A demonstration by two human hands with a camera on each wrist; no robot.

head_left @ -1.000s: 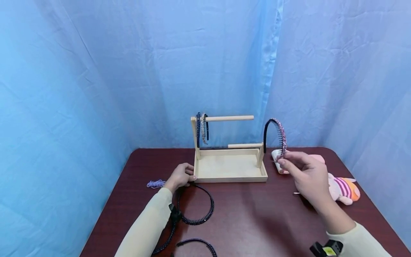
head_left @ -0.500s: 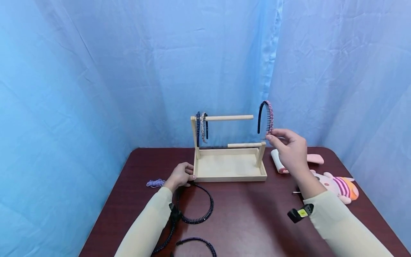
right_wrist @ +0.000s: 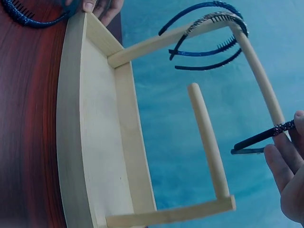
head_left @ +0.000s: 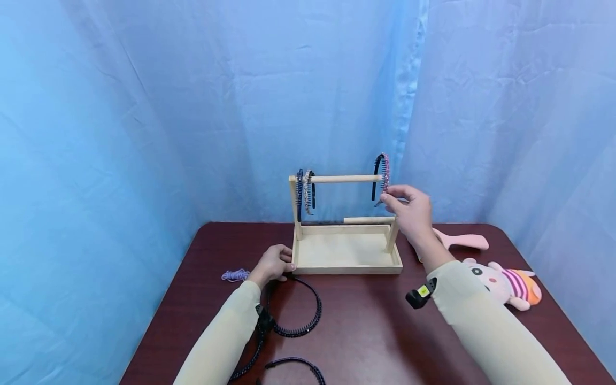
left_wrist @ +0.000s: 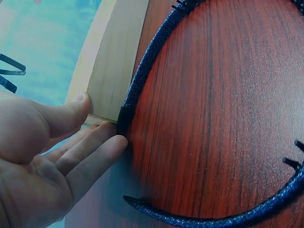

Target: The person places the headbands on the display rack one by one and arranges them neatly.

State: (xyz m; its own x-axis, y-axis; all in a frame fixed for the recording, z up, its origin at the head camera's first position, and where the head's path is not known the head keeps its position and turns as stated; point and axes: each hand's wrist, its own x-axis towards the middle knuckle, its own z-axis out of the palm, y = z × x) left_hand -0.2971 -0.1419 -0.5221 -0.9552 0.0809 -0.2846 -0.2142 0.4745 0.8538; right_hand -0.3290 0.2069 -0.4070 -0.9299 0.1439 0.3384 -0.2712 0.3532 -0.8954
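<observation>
My right hand (head_left: 408, 213) pinches one end of a headband (head_left: 386, 170) with a pink beaded band and black inner teeth. Its arch is over the free right end of the upper rod (head_left: 346, 178) of a wooden rack (head_left: 346, 270). In the right wrist view, the fingers hold the headband (right_wrist: 256, 138) beside the rod tip. A navy headband (head_left: 299, 195) and a light beaded one (head_left: 306, 195) hang at the rod's left end. My left hand (head_left: 271, 263) holds the tray's front left corner, thumb on the front wall (left_wrist: 114, 61) and fingers round the side.
Several dark headbands lie on the table, including one (head_left: 299, 331) below the left hand and another (head_left: 295, 360) at the front edge. A purple cord bundle (head_left: 235, 275) lies left. On the right are a pink-handled hairbrush (head_left: 467, 241) and a plush toy (head_left: 510, 283).
My right hand has carried the pink headband up and leftward from beside the rack to the upper rod's free end. My left hand stays at the tray corner.
</observation>
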